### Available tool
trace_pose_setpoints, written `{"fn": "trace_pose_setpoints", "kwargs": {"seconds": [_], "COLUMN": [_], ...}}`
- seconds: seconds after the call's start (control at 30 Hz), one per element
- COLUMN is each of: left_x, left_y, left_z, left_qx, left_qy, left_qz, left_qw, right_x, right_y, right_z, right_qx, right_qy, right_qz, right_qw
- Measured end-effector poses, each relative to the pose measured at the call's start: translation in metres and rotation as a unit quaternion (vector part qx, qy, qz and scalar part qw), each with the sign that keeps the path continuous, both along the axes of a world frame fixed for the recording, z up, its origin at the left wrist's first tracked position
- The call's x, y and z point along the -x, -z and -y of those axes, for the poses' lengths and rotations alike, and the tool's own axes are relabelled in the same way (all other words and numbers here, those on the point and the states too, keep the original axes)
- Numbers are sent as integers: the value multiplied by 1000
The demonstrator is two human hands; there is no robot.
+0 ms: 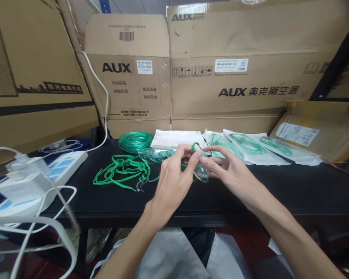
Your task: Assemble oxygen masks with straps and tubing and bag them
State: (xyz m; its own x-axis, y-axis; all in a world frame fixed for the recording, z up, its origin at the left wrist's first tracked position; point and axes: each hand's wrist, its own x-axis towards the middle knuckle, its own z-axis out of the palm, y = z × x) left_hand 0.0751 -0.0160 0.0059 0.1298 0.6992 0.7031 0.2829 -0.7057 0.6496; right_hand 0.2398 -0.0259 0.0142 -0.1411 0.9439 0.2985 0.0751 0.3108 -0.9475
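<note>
Above the front of the black table, both hands are together on a clear plastic mask [202, 173]. My left hand [173, 176] pinches a green elastic strap [195, 146] at the mask's edge between thumb and fingers. From the other side, my right hand [228, 164] has its thumb and forefinger closed on the mask near the strap. The fingers hide much of the mask. Left of the hands lies a tangle of green elastic straps [122, 170], with small metal strips [140, 186] beside it. Several clear masks [155, 155] lie in a row behind my left hand.
Coiled green tubing [135, 142] and a white packet [177, 138] lie at the back. Several packets with green tubing [247, 144] stretch to the right. White power strips [61, 166] and cables crowd the left. Large cardboard boxes [197, 93] wall the rear of the table [264, 193].
</note>
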Motion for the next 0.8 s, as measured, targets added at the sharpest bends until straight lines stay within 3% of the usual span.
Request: {"fn": "trace_pose_setpoints", "kwargs": {"seconds": [0.2, 0.33, 0.4, 0.53, 0.63, 0.8], "left_x": [24, 45, 51, 61, 69, 79], "left_y": [-8, -17, -20, -19, -17, -17], "left_z": [-9, -13, -13, -14, -12, -7], "left_qx": [5, 18, 30, 41, 76, 75], "left_qy": [-70, -60, -31, -28, -40, -66], "left_qz": [-154, -236, -266, -322, -356, -341], "left_qw": [986, 970, 963, 945, 930, 935], "right_x": [-51, -89, -97, -90, -79, -68], "right_y": [-14, -26, -29, -23, -7, 20], "right_z": [-11, -6, -3, -6, -15, -32], "right_qx": [-93, -63, -40, -51, -70, -56], "right_qy": [150, 231, 212, 97, 26, -7], "right_qz": [115, 191, 202, 227, 322, 412], "right_qw": [978, 952, 955, 968, 944, 910]}}
